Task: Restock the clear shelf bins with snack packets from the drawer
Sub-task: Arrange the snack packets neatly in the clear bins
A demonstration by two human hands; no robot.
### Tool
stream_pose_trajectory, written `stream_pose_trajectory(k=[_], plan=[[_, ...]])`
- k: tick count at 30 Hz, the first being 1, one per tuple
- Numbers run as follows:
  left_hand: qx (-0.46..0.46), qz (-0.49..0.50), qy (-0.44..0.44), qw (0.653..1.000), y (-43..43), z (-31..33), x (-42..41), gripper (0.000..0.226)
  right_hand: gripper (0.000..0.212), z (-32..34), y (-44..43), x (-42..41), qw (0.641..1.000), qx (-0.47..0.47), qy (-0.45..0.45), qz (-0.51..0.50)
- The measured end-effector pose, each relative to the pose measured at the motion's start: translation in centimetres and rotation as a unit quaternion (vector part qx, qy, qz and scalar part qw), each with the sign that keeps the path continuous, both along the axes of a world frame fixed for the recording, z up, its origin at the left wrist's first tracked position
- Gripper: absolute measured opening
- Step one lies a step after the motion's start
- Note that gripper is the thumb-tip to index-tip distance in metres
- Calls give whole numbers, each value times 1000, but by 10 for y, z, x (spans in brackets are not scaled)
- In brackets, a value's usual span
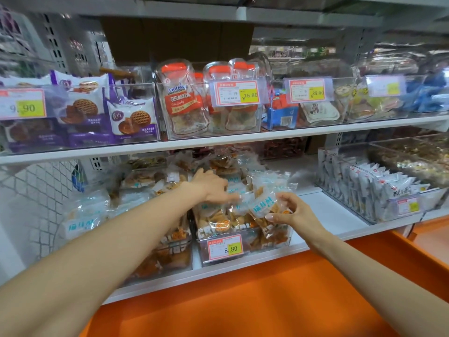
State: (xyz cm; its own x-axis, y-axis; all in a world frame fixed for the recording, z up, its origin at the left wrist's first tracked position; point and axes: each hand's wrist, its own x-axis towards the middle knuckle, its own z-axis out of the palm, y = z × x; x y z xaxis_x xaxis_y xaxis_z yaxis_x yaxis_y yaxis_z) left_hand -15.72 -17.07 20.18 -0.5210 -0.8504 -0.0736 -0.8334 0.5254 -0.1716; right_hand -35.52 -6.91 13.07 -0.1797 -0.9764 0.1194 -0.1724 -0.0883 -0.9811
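The right hand (296, 212) pinches a clear crinkly snack packet with blue lettering (263, 207) between thumb and fingertips, over the front of the clear plastic bin (204, 252) (its price tag (224, 246) reads 8.80) at the white lower shelf's (328, 212) front edge. The left hand (213, 188) rests with straight fingers on the packets heaped in that bin. The orange drawer (243, 302) lies below.

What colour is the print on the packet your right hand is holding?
Light blue, on a clear snack packet; head view shows it.
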Motion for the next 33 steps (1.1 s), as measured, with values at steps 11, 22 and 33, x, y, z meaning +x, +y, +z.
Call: stream_pose_trajectory(k=[11,22,33], plan=[[51,48,60,996,-42,-6,-26,31,37,3,8,2,987,13,113,117],[-86,-24,61,994,-48,-15,-24,15,34,6,6,18,979,17,133,152],[56,-41,132,989,-51,-11,-6,14,28,12,0,28,972,33,143,182]])
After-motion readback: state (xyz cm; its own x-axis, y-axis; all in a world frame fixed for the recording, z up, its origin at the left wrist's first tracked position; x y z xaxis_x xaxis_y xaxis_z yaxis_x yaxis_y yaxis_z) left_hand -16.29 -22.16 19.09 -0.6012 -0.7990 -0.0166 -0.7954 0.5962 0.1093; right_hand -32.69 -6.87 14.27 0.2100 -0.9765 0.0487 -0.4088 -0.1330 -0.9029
